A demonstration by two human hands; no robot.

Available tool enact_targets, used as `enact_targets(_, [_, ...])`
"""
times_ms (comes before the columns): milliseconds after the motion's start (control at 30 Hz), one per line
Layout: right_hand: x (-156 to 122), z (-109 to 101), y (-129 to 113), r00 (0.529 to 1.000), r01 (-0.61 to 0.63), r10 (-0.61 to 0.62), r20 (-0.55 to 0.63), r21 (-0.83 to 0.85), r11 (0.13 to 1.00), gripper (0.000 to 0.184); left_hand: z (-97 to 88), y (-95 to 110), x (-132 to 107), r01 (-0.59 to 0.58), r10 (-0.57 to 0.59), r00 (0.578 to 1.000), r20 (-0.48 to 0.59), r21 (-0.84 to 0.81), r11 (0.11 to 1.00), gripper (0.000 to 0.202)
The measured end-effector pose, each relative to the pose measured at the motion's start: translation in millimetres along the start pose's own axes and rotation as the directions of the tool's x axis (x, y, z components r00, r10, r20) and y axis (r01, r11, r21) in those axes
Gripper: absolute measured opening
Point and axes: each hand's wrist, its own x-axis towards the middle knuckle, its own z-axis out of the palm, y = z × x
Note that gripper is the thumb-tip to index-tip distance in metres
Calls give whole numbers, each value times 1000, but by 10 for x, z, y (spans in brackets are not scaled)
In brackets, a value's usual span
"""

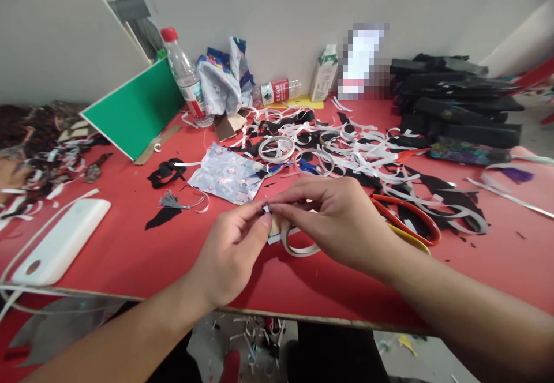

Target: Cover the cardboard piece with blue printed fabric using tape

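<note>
Close to the table's front edge, my left hand and my right hand meet fingertip to fingertip. Both are closed in a pinch on a small dark and white piece, mostly covered by the fingers, so its kind is unclear. Below my right hand a roll of pale tape shows, partly hidden, beside a small beige piece with a bluish edge. Just beyond my hands lies a light-blue patterned cloth piece. Scissors with orange handles are to the right of my right hand, next to a yellow handle.
Black and white scraps and tape rolls spread over the red table. Behind stand a bottle, a carton and a blurred-out screen. Folded black cloth is piled right; a white power bank lies left.
</note>
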Motion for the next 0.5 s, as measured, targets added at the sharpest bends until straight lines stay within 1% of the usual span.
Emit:
enact_targets(133, [-18,27,14,999,-28,27,18,67,997,16,15,5,3,-40,47,997,-55,121,992,35])
enact_targets(267, [-32,42,28,999,-28,26,36,66,997,15,26,-27,2,-80,127,979,-159,273,959,39])
enact_targets(333, [-33,36,30,1000,-7,6,22,19,1000,16,25,-49,-3,-82,164,965,-206,358,930,39])
enact_targets(400, [-35,20,26,1000,14,-14,0,-66,998,15,19,-66,-9,-71,185,954,-237,419,905,39])
enact_targets(500, [-42,-18,20,998,50,-58,-25,-243,969,14,-6,-75,-14,-68,198,945,-262,434,898,38])
